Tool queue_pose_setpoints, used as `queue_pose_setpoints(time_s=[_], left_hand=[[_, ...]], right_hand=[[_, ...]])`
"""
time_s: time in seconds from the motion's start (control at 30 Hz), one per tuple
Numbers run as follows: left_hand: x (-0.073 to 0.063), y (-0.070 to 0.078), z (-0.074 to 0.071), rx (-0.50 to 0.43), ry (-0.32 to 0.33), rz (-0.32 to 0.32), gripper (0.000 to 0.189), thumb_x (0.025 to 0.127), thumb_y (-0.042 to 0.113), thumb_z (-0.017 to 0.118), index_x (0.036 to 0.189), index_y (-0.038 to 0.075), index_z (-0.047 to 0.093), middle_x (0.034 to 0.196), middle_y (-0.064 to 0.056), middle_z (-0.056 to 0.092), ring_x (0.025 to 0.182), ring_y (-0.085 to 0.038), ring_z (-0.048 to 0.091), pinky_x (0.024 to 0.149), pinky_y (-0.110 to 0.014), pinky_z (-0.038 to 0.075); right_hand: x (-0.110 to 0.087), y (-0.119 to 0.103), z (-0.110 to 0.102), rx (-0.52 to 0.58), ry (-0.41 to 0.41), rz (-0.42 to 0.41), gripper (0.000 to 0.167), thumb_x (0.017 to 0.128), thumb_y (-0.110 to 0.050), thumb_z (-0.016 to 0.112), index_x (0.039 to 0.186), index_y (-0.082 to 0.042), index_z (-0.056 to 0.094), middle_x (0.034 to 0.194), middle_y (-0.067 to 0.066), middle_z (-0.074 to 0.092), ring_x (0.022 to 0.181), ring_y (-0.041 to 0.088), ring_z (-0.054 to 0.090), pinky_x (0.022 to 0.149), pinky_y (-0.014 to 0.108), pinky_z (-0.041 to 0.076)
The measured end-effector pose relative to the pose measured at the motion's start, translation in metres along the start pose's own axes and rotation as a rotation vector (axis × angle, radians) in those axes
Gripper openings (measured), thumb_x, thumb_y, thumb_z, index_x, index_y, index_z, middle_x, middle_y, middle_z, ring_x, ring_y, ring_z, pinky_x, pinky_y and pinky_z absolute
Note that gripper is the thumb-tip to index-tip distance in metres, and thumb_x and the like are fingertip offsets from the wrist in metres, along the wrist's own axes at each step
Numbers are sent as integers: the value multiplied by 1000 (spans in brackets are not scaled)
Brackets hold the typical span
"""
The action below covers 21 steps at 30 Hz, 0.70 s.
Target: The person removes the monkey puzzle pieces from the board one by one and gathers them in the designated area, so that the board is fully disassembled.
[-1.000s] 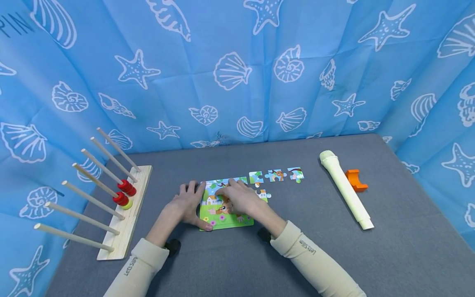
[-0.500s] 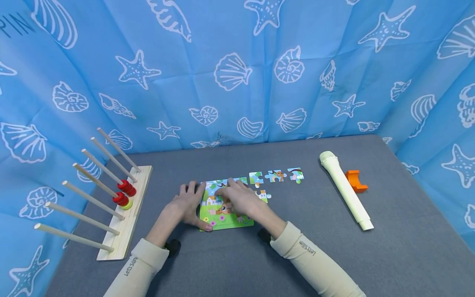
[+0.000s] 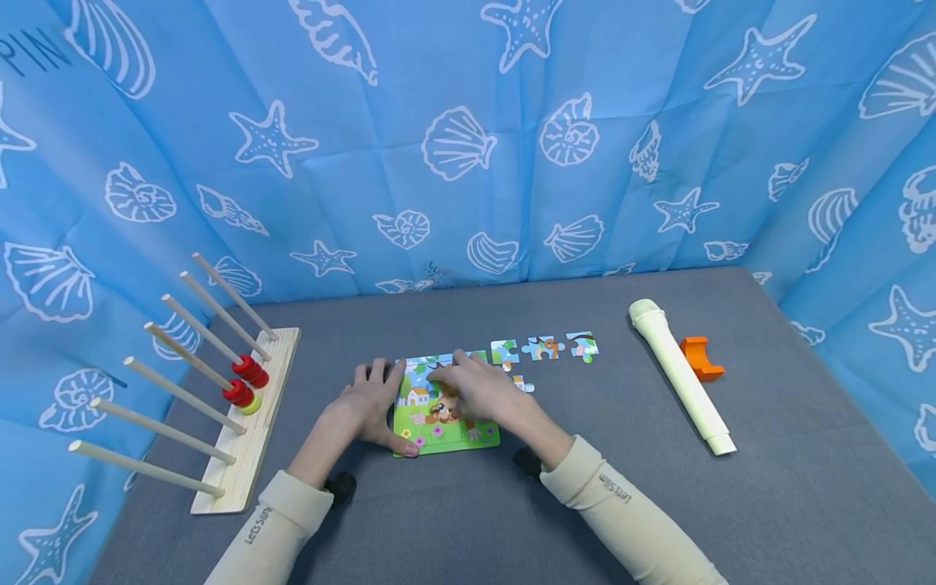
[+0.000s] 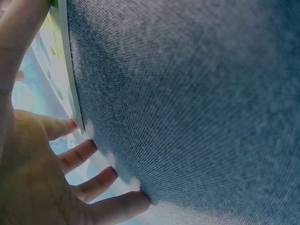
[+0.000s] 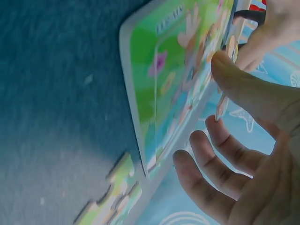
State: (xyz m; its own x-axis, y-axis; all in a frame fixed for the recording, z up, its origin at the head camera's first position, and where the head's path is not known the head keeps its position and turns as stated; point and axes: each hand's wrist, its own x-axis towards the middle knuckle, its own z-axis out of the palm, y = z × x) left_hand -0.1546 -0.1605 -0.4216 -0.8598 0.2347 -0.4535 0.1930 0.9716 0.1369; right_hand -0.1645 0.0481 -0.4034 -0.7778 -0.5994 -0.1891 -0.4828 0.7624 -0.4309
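Note:
A jigsaw puzzle board [image 3: 446, 445] with a green border and a cartoon animal picture lies between my hands. My left hand [image 3: 363, 406] rests at its left side with fingers spread: the thumb touches the lower left edge, the index finger reaches the upper left corner. In the left wrist view the fingers [image 4: 101, 185] look nearly straight, their tips on the cloth. Above the board, my right hand [image 3: 483, 390] pinches a puzzle piece [image 5: 221, 108] between thumb and fingers, seen nearly edge-on in the right wrist view. This hand hides the board's right part.
Loose puzzle pieces [image 3: 543, 348] lie right of the board, one [image 3: 521, 383] partly behind my right hand. A wooden rack of pegs [image 3: 252, 435] with red and yellow rings stands left. A pale toy microphone [image 3: 683, 374] and an orange curved block [image 3: 700, 358] lie right.
My right hand has shifted slightly to the right over the board, with its forearm. My left hand and the loose pieces stay where they were.

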Motion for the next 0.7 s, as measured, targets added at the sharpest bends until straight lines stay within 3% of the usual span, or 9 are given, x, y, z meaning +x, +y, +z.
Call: queue_pose_setpoints(time_s=[0.2, 0.47, 0.7], left_hand=[[1, 2, -1, -7, -6, -6, 138, 63, 66, 90, 164, 7, 16, 162, -26, 22, 147, -52, 25, 113, -65, 39], [2, 3, 0, -4, -14, -20, 138, 63, 66, 90, 164, 8, 16, 163, -25, 22, 147, -51, 25, 114, -64, 39], [1, 2, 0, -6, -15, -23, 137, 64, 67, 89, 164, 8, 16, 163, -25, 22, 147, -50, 25, 113, -64, 40]], right_hand=[[-10, 13, -10, -35, -18, -2, 57, 87, -18, 83, 140, -23, 63, 107, 7, 58, 88, 21, 50, 71, 38, 46], [-32, 46, -22, -102, 5, -18, 54, 87, -16, 83, 138, -19, 65, 106, 9, 61, 89, 24, 54, 74, 43, 49], [-49, 76, -34, -135, 12, 24, 48, 90, -13, 79, 136, -18, 67, 111, 11, 64, 98, 25, 58, 79, 44, 53]])
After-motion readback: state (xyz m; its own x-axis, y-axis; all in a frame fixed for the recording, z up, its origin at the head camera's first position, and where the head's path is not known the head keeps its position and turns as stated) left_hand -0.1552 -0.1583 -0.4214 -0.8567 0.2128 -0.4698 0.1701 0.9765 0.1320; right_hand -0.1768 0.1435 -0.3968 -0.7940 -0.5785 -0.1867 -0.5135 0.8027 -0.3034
